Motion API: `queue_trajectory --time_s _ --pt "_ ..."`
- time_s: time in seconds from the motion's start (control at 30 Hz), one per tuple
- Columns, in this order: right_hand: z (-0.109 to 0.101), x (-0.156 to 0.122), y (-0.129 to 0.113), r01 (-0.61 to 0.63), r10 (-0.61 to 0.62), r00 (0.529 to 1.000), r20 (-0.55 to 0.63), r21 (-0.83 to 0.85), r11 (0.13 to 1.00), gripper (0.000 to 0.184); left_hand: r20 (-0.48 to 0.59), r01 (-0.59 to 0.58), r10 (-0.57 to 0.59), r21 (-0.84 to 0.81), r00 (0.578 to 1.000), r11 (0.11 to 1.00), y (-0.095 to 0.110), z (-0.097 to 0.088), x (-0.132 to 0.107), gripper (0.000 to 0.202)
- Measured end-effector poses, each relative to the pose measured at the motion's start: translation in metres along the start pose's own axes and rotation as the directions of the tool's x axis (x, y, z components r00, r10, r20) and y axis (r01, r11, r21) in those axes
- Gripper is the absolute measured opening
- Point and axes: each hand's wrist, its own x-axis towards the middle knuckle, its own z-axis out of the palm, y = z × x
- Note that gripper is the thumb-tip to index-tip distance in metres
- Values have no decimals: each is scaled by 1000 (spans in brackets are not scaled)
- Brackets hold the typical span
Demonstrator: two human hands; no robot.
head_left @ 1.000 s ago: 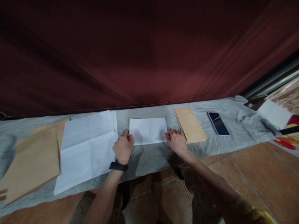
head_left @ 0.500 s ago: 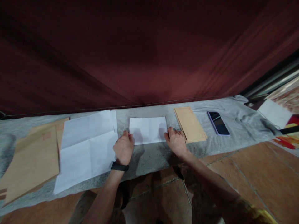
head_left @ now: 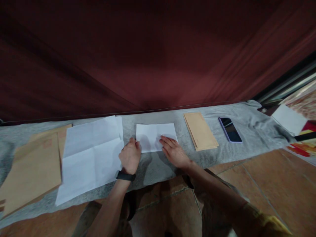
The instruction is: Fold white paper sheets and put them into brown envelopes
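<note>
**Down on the cloth: two hands at a folded sheet**

Leftmost lies a loose pile of brown envelopes (head_left: 29, 171). Overlapping its edge is a large creased sheet (head_left: 91, 154), spread open on the grey cloth (head_left: 256, 135) that covers the tiled floor.

Next comes the left hand (head_left: 130, 157), with a black wristband (head_left: 125, 176) on its wrist. Its fingers curl at the near left corner of the folded sheet (head_left: 151, 136). Whether that grip pinches the paper's edge or only rests against it, I cannot tell. The folded sheet lies flat on the cloth, its near edge under both hands.

The right hand (head_left: 174, 153) is open, its grip apart and palm down, with the fingers laid across the sheet's near right part.

By my reading, the step in hand is pressing the fold flat. A further move would call for one hand pinning the paper so it does not slide on the cloth.

Farther right, apart from the hands, sit a neat stack of envelopes (head_left: 200, 130) and a phone (head_left: 230, 129).
</note>
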Motion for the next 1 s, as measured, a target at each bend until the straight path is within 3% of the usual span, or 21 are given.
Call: queue_trajectory --time_s 0.3,0.6,0.73,0.87,1.0 --pt "2 -1 -19 77 -67 988 142 -69 995 54 -8 0 0 -23 1000 1000 0 0 0 38" --pt "3 -3 -18 79 -69 987 148 -66 995 54 -18 9 -9 -14 1000 1000 4 -1 -7 37" --pt "4 -3 -18 77 -67 987 144 -63 995 54 -136 -71 67 -28 988 997 1 -1 -8 36" --pt "4 -2 -18 77 -67 988 139 -66 995 54 -303 -288 257 -62 918 956 5 6 -14 38" --pt "3 -3 -17 95 -84 983 162 -61 994 55 -359 -598 506 -218 784 772 23 30 -39 48"
